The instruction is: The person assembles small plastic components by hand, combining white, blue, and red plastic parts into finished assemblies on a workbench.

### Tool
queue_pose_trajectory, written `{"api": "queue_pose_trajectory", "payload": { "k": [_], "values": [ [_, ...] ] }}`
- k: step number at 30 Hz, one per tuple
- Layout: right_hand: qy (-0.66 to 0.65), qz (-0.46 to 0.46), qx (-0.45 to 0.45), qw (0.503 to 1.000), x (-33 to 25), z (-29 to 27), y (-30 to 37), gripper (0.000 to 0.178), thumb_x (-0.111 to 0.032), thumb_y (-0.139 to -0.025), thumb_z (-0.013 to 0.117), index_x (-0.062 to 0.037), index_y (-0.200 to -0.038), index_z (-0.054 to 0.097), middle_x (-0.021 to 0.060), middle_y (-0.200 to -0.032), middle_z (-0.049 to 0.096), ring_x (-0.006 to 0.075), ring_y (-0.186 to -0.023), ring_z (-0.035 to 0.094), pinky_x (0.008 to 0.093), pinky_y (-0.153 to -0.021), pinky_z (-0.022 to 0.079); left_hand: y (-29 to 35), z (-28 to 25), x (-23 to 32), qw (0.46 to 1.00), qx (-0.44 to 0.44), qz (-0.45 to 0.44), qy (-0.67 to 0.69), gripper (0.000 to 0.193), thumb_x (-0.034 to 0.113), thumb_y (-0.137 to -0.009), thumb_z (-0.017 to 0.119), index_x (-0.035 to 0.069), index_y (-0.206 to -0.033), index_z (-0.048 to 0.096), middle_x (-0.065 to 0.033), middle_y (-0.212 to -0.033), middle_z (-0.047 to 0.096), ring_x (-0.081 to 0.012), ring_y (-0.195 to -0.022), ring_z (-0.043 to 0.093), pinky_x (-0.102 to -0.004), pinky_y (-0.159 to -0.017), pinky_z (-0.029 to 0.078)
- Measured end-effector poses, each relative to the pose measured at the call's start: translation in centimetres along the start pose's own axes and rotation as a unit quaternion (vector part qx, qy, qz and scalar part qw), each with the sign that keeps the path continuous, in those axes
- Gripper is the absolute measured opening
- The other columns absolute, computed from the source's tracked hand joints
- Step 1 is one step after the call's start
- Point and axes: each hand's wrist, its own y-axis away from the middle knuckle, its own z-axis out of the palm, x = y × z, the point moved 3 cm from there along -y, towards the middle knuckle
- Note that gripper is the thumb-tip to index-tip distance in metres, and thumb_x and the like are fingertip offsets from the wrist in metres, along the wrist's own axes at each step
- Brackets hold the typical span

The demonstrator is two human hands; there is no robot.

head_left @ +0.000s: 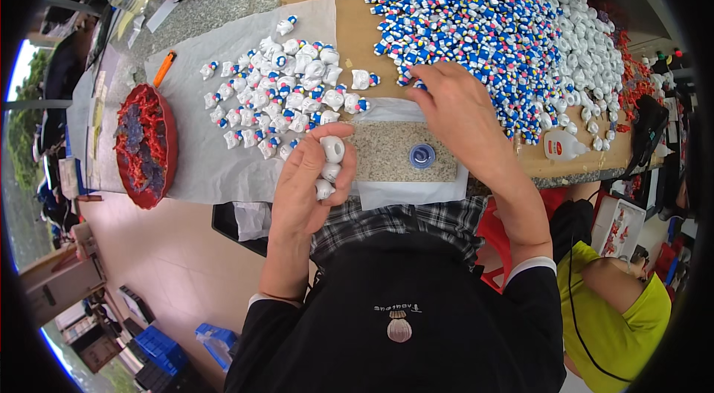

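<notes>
The left hand point(306, 174) is curled around 3 small white figurine pieces point(329, 165), stacked between thumb and fingers just in front of the blue cap point(422, 156) on the speckled stone slab point(394, 151). The grip looks loose, so a piece could slip and roll off the table edge below the cap. Beyond the cap, the right hand point(457, 107) pinches at the near edge of the big blue-and-white pile point(491, 29); what it pinches I cannot tell. A careless pull could send neighbours sliding onto the slab. Left of the cap lies a smaller sorted group point(286, 92) on grey paper point(201, 170); strays could mix in. Further left sits a red bowl point(145, 144).
</notes>
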Motion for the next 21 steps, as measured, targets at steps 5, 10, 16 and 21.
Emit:
{"api": "queue_pose_trajectory", "payload": {
  "k": [5,10,16,21],
  "values": [
    [-0.301,0.142,-0.059,0.941,-1.4,-2.4,2.9,0.014,-0.008,-0.081,0.061,0.0018,-0.091,0.065,0.0104,-0.079,0.06,0.0186,-0.076,0.058,0.0304,-0.068,0.045,0.8,1.0,-1.3,0.999,-0.014,-0.05,-0.003,0.033,0.028,-0.097,0.043,0.003,-0.118,0.051,-0.0052,-0.078,0.058,-0.0039,-0.056,0.043,-0.0162,-0.041,0.027],
    [-0.476,0.059,0.001,0.877,-1.5,-1.2,7.0,0.017,0.0,-0.081,0.06,0.0,-0.097,0.066,0.0084,-0.086,0.061,0.0147,-0.077,0.059,0.0258,-0.065,0.047,1.0,3.9,-3.6,0.987,-0.031,-0.152,-0.031,0.024,0.021,-0.093,0.052,0.007,-0.112,0.056,-0.0038,-0.08,0.061,-0.0024,-0.058,0.044,-0.0156,-0.042,0.027],
    [-0.394,0.123,-0.019,0.911,-2.0,-2.4,8.1,0.019,0.0,-0.078,0.063,-0.0008,-0.097,0.067,0.0088,-0.087,0.061,0.0159,-0.072,0.059,0.0275,-0.063,0.047,1.0,4.0,-4.4,0.978,-0.042,-0.017,-0.205,0.025,0.016,-0.092,0.055,0.006,-0.114,0.056,-0.0008,-0.076,0.059,-0.0014,-0.058,0.044,-0.015,-0.046,0.031],
    [-0.256,0.066,0.037,0.964,-1.1,-2.9,7.4,0.022,0.0,-0.074,0.066,-0.0019,-0.096,0.066,0.0088,-0.085,0.06,0.0212,-0.072,0.058,0.0302,-0.061,0.046,1.6,2.9,-4.1,0.991,-0.049,-0.099,-0.073,0.032,0.017,-0.093,0.053,0.006,-0.122,0.05,0.0014,-0.073,0.053,-0.0019,-0.058,0.043,-0.0157,-0.047,0.031]
  ]
}}
